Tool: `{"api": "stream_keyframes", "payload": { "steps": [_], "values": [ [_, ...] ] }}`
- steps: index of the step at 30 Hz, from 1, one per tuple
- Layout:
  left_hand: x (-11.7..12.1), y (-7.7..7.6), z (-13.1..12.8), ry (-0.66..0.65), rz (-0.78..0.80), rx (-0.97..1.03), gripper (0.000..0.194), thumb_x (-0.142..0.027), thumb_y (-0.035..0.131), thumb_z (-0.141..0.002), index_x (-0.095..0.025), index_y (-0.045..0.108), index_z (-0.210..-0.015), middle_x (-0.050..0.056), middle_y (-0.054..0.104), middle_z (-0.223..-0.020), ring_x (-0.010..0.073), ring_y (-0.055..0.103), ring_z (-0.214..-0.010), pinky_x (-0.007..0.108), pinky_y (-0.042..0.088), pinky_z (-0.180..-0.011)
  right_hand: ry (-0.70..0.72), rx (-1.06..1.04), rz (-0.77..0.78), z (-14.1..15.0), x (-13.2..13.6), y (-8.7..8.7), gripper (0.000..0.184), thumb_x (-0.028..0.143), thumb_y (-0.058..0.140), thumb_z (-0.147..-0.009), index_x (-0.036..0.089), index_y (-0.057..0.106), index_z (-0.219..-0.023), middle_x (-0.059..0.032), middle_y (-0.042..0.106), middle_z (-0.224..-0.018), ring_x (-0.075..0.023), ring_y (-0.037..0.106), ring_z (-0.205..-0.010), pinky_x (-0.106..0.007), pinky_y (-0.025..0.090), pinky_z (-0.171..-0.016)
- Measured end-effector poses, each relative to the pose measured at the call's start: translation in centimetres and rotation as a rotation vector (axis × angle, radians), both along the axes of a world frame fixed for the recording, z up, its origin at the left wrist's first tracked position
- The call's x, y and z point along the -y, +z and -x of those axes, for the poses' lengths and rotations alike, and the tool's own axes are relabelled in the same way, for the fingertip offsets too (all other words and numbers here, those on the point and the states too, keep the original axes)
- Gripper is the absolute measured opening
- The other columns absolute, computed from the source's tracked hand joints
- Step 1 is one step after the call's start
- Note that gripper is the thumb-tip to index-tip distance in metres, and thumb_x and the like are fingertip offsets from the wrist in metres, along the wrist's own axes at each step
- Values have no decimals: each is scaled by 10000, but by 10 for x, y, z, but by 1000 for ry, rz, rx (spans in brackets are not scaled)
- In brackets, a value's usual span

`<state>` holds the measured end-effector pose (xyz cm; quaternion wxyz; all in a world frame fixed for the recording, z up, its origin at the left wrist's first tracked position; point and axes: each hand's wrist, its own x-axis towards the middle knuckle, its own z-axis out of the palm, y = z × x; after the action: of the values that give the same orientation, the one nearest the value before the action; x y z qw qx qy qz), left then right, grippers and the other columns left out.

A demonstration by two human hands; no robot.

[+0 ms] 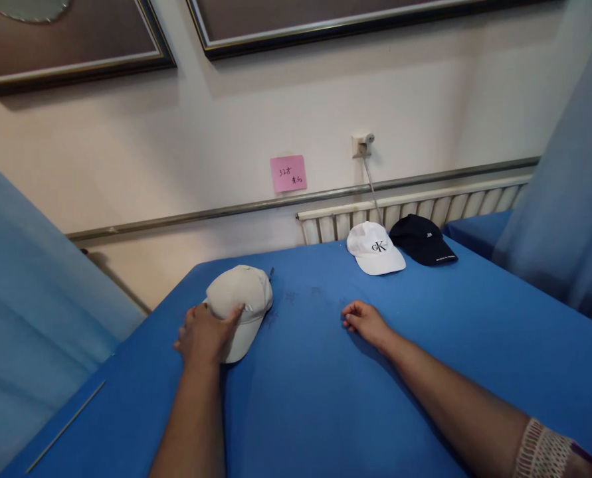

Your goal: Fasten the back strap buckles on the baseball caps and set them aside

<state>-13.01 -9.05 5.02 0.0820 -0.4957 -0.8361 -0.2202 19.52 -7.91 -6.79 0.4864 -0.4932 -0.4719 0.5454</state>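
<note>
A cream baseball cap [240, 292] rests on the blue-covered table, its brim pointing toward me. My left hand [206, 335] grips it from the near left, the thumb on the front panel and the fingers around the left side. My right hand [368, 323] hovers at or just over the table top to the right of that cap, its fingers curled in loosely with nothing visible in them. Farther back lie a white baseball cap [374, 247] with black letters and, touching its right side, a black baseball cap [420, 238].
The blue table cover [296, 411] reaches back to a white radiator [333, 227] and a metal rail [226, 212]. A thin stick [66, 426] lies at the left edge. Blue curtains [31, 318] hang on both sides. A pink note [288, 174] and a socket [361, 146] are on the wall.
</note>
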Motion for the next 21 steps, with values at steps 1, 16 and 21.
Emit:
{"api": "stream_keyframes", "payload": {
  "steps": [1, 16, 21],
  "values": [
    [1, 1, -3, 19, -26, -9, 908, -768, 510, -648, -127, 485, -1291, 266, 466, -1329, 494, 449, -1164, 652, 360, -891, 10, 1, 0, 0, 0, 0, 82, 136, 550, -686, 196, 582, -733, 20, 622, -647, -128, 624, -618, -228, 455, -563],
    [8, 9, -36, -189, -323, 224, 661, -490, 620, -729, -156, 512, -1289, 135, 623, -1180, 291, 592, -1053, 388, 463, -900, 58, 6, -27, -2, 1, -3, 46, 191, 578, -684, 197, 575, -729, 19, 613, -659, -129, 611, -620, -241, 447, -575],
    [14, -5, -60, -346, -313, 345, 420, -472, 592, -762, -165, 659, -1041, 78, 705, -950, 259, 644, -874, 350, 495, -795, 48, 0, -37, -1, 2, -1, 69, 249, 597, -699, 193, 569, -727, 22, 600, -644, -127, 605, -608, -231, 455, -551]
  ]
}}
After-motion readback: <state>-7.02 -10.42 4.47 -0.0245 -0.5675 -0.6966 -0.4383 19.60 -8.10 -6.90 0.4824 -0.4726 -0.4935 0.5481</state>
